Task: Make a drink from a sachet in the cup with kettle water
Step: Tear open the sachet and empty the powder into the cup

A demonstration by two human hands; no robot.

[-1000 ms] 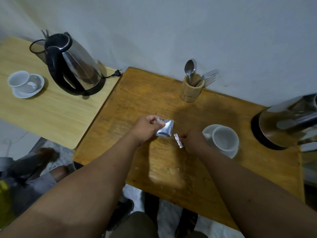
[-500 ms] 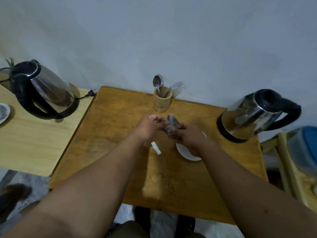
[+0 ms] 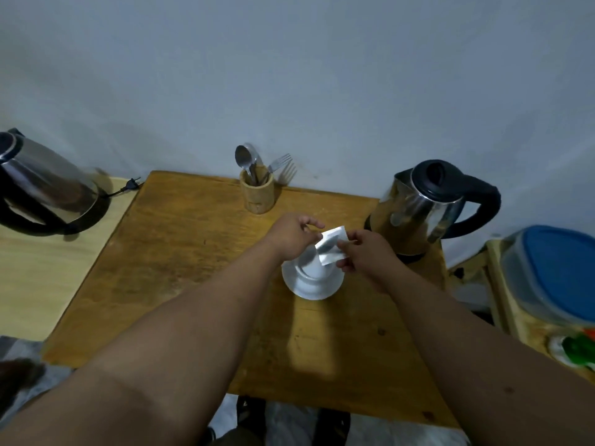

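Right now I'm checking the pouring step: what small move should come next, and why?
Probably tip the sachet further so its contents fall into the cup. Both hands, left and right, hold it directly over the cup on its saucer.

No sleeves on me, both forearms bare right up to the frame edge, no watch or rings on my left hand point(image 3: 291, 235) or right hand point(image 3: 367, 254).

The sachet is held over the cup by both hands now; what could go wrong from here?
1. The sachet is tilted above the cup, which the hands partly hide; powder could land on the saucer or the table.
2. The right hand works close to the kettle; if it is hot, an elbow or wrist could brush it.
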